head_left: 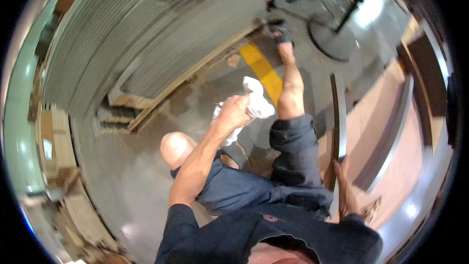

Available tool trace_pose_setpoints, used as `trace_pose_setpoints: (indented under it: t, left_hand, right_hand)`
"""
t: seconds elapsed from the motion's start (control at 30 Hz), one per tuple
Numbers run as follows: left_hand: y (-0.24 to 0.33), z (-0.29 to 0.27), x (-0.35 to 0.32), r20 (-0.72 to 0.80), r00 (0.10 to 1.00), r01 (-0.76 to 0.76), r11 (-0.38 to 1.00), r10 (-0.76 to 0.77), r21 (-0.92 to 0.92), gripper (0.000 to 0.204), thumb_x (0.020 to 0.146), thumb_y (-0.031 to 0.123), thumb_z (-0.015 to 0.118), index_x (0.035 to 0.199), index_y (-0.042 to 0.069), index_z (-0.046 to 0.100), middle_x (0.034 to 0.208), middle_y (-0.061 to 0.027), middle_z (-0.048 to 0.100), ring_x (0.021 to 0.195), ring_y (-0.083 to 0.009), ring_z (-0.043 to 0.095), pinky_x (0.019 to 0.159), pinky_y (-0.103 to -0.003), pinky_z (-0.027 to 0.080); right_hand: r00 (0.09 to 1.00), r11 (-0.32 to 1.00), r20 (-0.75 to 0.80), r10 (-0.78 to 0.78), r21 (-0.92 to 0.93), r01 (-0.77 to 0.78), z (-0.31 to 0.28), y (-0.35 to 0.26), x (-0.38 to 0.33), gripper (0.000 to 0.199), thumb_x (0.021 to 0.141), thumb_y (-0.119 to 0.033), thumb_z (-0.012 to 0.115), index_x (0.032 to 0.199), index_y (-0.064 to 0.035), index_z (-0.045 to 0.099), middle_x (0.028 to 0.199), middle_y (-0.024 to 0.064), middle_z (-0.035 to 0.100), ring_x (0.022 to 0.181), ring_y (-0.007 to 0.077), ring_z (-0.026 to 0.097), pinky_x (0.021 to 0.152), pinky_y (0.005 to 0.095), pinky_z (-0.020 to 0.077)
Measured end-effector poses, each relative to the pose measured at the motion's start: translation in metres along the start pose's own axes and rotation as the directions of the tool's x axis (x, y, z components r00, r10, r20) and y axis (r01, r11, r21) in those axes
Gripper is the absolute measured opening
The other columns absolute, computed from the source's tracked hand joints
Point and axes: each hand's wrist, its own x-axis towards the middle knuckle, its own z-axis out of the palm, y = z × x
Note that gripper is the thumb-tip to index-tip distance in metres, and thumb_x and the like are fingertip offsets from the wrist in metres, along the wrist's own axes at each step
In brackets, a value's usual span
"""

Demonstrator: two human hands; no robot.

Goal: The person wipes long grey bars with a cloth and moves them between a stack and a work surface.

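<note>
My left hand (236,111) is closed round a crumpled white cloth (259,103), held above the grey floor between my legs. Folds of the cloth stick out on both sides of my fist. At my right side, my right hand (342,167) grips the near end of a long narrow bar (338,115), dark on one side and silvery on the other. The bar stands on edge and points away from me. Part of my right hand's fingers is hidden behind the bar.
Stacked grey sheets (190,34) on a wooden pallet fill the far left. A yellow floor stripe (263,71) runs by my outstretched leg. On the right, a bundle of dark strips (391,139) lies on a pale wooden board (408,159). Cardboard pieces (61,137) stand at left.
</note>
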Motion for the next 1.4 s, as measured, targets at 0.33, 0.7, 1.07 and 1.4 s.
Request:
trace_pose_setpoints:
  t: [0.33, 0.7, 1.07, 1.4]
  left_hand:
    - [-0.008, 0.008, -0.008, -0.153, 0.984, -0.079, 0.992, 0.094, 0.102, 0.023, 0.076, 0.017, 0.063, 0.087, -0.003, 0.060, 0.079, -0.0253, 0.064, 0.077, -0.0410, 0.065, 0.067, -0.048, 0.053]
    - [0.008, 0.005, -0.024, -0.206, 0.946, -0.245, 0.968, 0.250, 0.051, 0.027, 0.074, 0.016, 0.066, 0.096, 0.000, 0.064, 0.088, -0.0191, 0.068, 0.083, -0.0327, 0.069, 0.070, -0.045, 0.056]
    - [-0.009, -0.010, -0.048, -0.411, 0.894, -0.204, 0.979, 0.181, -0.012, 0.018, 0.079, 0.015, 0.060, 0.092, 0.004, 0.062, 0.090, -0.0154, 0.064, 0.079, -0.0319, 0.065, 0.069, -0.045, 0.050]
    - [-0.029, 0.001, -0.056, -0.575, 0.817, -0.118, 0.990, 0.052, -0.078, 0.034, 0.077, 0.015, 0.064, 0.109, 0.007, 0.057, 0.104, -0.0134, 0.061, 0.098, -0.0314, 0.060, 0.083, -0.045, 0.046]
  right_hand:
    - [0.989, 0.964, 0.148, 0.011, 0.261, -0.049, -0.031, -0.131, 0.002, 0.059, 0.073, -0.033, 0.076, 0.112, 0.0035, 0.051, 0.093, 0.0142, 0.060, 0.084, 0.0254, 0.057, 0.074, 0.0369, 0.0479]
    - [0.755, 0.765, 0.130, -0.642, 0.175, 0.620, -0.103, -0.390, 0.118, 0.039, 0.072, -0.013, 0.074, 0.102, -0.0003, 0.052, 0.086, 0.0097, 0.056, 0.076, 0.0195, 0.053, 0.069, 0.0334, 0.0457]
    - [0.159, 0.156, 0.367, -0.917, -0.037, 0.987, 0.024, -0.751, 0.063, 0.050, 0.070, -0.016, 0.075, 0.109, 0.0012, 0.049, 0.097, 0.0193, 0.053, 0.087, 0.0357, 0.052, 0.080, 0.0407, 0.0433]
    - [-0.214, -0.240, 0.463, -0.860, 0.002, 0.971, 0.180, -0.896, 0.004, 0.055, 0.071, -0.022, 0.075, 0.112, 0.0045, 0.050, 0.109, 0.0225, 0.054, 0.108, 0.0402, 0.050, 0.091, 0.0459, 0.0426]
